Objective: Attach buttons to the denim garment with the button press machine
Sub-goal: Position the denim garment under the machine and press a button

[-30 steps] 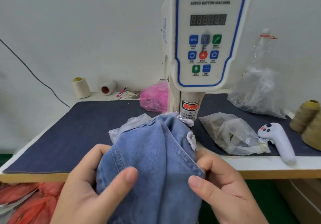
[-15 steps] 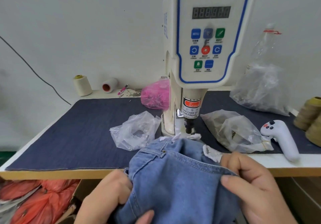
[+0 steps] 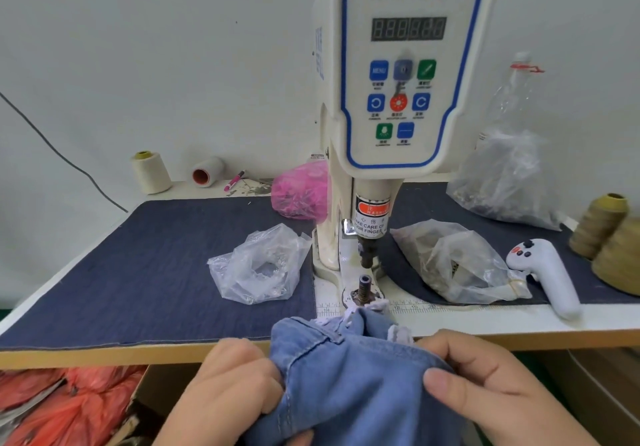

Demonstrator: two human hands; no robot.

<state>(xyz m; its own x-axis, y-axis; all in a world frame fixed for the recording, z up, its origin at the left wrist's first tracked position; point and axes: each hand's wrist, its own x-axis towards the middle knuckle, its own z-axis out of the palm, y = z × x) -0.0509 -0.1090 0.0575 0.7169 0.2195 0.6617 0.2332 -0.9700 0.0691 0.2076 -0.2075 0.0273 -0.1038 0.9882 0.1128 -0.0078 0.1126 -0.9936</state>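
Observation:
A light blue denim garment with white lace trim hangs over the table's front edge, its top just short of the machine's lower die. My left hand grips the garment's left side. My right hand pinches its right edge between thumb and fingers. The white servo button machine stands at the table's middle, its punch raised above the bare die.
Clear plastic bags lie left and right of the machine, a pink bag behind it. A white handheld controller lies at the right, thread cones beyond. Red-orange bags sit under the table.
Both hands have pulled the denim garment back off the die and down toward the table's front edge. The die and punch now stand uncovered.

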